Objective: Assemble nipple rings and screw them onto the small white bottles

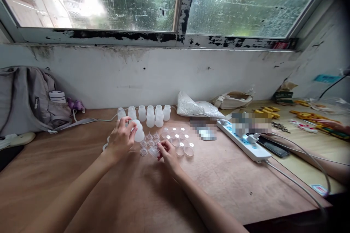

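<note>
My left hand (123, 136) is closed around a frosted white plastic bottle (139, 133), which it holds tilted above the table. To its right, my right hand (168, 154) pinches a clear plastic cone-shaped piece (153, 151) low over the wood. Several clear ring-shaped plastic pieces (143, 151) lie between the hands. Just beyond my right hand sit several clear round caps (189, 151) with white dots. Behind both hands, several more frosted bottles (150, 119) stand upright in rows. Part of a white ring shows beside my left wrist.
A white power strip (243, 142) with plugs and cables lies at the right, by a dark phone (273, 146). A white plastic bag (197, 106) and a beige pouch (232, 100) rest along the wall. A grey backpack (24, 98) stands left. Another person's arm (314, 158) reaches in at right.
</note>
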Motion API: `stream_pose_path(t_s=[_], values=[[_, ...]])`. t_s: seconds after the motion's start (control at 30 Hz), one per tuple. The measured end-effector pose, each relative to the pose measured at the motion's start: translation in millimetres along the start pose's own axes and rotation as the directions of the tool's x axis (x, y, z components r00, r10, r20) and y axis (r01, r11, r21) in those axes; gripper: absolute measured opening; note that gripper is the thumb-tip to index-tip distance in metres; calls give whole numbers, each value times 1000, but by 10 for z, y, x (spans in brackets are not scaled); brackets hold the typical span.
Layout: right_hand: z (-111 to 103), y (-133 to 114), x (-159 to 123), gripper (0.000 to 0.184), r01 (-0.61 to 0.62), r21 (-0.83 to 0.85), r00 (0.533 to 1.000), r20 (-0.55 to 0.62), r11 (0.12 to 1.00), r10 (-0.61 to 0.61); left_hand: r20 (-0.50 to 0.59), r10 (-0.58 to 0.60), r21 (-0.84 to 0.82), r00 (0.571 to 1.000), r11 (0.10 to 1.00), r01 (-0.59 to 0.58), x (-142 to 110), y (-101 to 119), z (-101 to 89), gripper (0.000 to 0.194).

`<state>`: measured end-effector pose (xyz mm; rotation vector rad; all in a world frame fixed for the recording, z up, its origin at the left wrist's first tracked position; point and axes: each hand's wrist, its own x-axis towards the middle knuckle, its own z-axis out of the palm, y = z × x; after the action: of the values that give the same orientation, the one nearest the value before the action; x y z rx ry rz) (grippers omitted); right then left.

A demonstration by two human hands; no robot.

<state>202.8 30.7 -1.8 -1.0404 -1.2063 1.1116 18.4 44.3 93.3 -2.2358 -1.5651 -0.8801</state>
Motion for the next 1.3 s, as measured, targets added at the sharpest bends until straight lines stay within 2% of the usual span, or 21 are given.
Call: stream_pose_path(t_s=[0.2,0.33,0.4,0.5,0.57,0.63,0.73,0.83,0.9,0.97,1.07,1.13,1.3], values=[[17,3,-15,25,-2,9,1000,7,1000,2,79,167,-196,983,969,-149,-495,-159,75,11],[22,31,-20,25,2,-6,1000,15,1000,-1,106,177,-336,978,932,-133,-619,-182,157,8],[20,43,-15,25,0,-11,1000,11,1000,1,96,134,-426,986,901,-81,-657,-169,232,15],[11,46,-2,26,-14,10,1000,1,1000,14,93,-23,-551,995,831,71,-728,-148,418,51],[5,35,3,26,-21,43,1000,3,999,21,141,-126,-605,982,774,187,-779,-142,547,69],[2,16,3,25,-29,87,1000,10,996,28,220,-197,-641,955,709,294,-815,-143,623,69],[3,-14,-3,22,-27,152,1000,-4,988,28,301,-210,-640,930,678,361,-819,-153,586,56],[5,-35,-10,20,-5,168,999,-39,986,12,287,-84,-599,954,761,248,-794,-164,455,47],[4,-45,-15,19,0,167,999,-52,986,8,287,-36,-575,957,793,203,-792,-164,394,49],[2,-53,-21,19,-4,175,999,-47,985,13,302,-66,-568,951,789,235,-807,-159,374,53],[7,-61,-34,19,-21,187,1000,-17,982,24,319,-89,-601,943,751,274,-836,-142,384,45],[15,-62,-43,18,-32,189,999,3,982,32,322,-57,-622,945,740,257,-842,-130,383,38],[36,-62,-56,15,-44,178,998,44,983,37,325,-10,-605,946,767,216,-813,-117,331,34]])
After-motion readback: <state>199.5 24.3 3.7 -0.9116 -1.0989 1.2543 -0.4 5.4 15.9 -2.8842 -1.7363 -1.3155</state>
